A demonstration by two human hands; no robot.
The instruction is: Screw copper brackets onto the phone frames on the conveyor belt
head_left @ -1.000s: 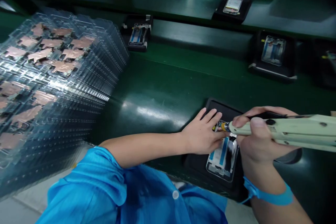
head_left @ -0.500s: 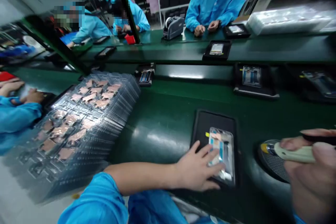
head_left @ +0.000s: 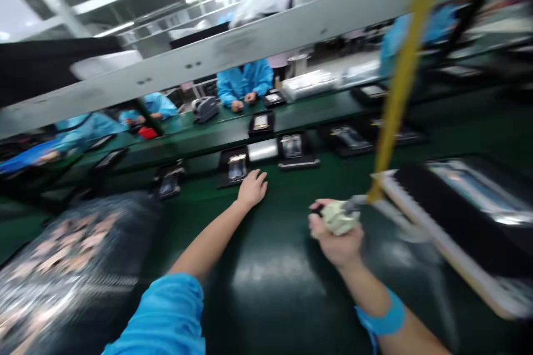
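My left hand [head_left: 252, 188] reaches forward over the green work surface, fingers apart and holding nothing I can see. Just beyond its fingertips lies a black tray [head_left: 224, 176] with a phone-like device [head_left: 237, 167] in it; whether they touch, I cannot tell. Nearer the middle right, my right hand [head_left: 339, 241] is closed around a pale green-handled tool [head_left: 339, 217] with a greyish end. Something small and black shows by its fingers. Motion blur hides finer detail of the tool.
More black trays stand along the far side, one tray [head_left: 297, 163] right of my left hand. A stack of clear plastic trays with copper-coloured pieces [head_left: 62, 244] lies at left. At right are a yellow post [head_left: 402, 77] and a large black tray [head_left: 449, 216]. People in blue work opposite.
The view has swung up and right. My left hand has left the device in the near tray and reached forward. A tray now stands in the far row. The green-handled tool has left the round dish.
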